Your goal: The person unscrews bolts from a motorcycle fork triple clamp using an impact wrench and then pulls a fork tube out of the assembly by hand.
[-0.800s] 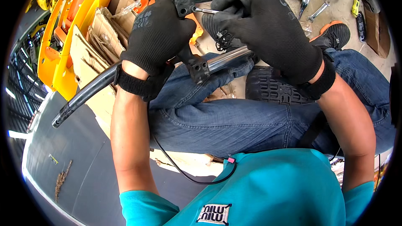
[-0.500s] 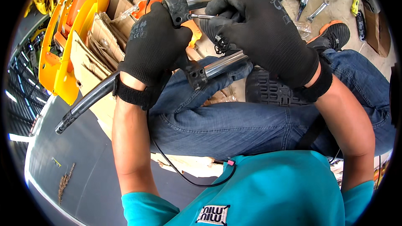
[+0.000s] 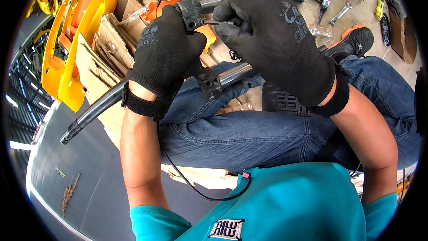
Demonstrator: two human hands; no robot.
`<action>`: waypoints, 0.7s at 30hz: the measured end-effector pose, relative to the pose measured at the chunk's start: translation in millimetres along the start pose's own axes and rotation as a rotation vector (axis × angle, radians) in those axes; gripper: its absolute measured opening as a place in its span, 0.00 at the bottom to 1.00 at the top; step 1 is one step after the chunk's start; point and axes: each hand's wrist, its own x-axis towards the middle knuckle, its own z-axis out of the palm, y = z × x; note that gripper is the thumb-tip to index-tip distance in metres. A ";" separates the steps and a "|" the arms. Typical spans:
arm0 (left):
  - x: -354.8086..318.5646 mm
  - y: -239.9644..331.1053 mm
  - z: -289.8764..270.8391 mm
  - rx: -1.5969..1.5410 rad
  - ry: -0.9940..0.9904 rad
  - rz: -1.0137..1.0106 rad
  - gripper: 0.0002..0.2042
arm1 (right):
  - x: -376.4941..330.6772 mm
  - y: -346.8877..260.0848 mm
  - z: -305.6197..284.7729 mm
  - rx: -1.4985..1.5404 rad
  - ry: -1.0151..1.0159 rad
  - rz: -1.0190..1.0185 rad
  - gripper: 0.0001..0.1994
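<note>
My left hand (image 3: 165, 53), in a black work glove, is closed around a black metal bracket (image 3: 189, 13) with holes, joined to a tubular metal frame. The frame's dark tube (image 3: 96, 110) runs out to the lower left, and a shiny tube (image 3: 234, 75) comes off a lower bracket (image 3: 209, 84). In a black glove too, my right hand (image 3: 272, 40) pinches a thin metal rod-like tool (image 3: 220, 22). The tool's tip meets the side of the upper bracket at a small fastener. My curled fingers hide the tool's other end.
Yellow and orange plastic panels (image 3: 67, 58) stand at the left beside torn cardboard (image 3: 100, 93). A ratchet (image 3: 322, 2), a wrench (image 3: 339, 13), a yellow-and-black tool (image 3: 382, 18) and small bolts lie on the floor at far right. My bent legs (image 3: 249, 138) lie under the frame.
My right hand has shifted slightly left and turned, its fingers curled closer to the bracket. Less of the tool's shaft shows. My left hand has barely moved.
</note>
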 end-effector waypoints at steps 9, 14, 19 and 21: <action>4.4 -2.8 1.4 -0.004 0.038 0.078 0.14 | 3.8 -3.2 1.5 -0.039 0.028 -0.056 0.06; -3.0 -6.8 8.1 -0.018 0.086 0.120 0.13 | 0.2 -8.2 3.2 -0.141 0.084 -0.186 0.06; 0.9 -5.3 3.4 0.003 0.068 0.117 0.15 | 4.5 -2.1 4.2 -0.192 0.091 -0.217 0.07; -0.3 -4.5 3.7 -0.001 0.067 0.116 0.16 | 4.7 -3.3 3.6 -0.203 0.088 -0.216 0.07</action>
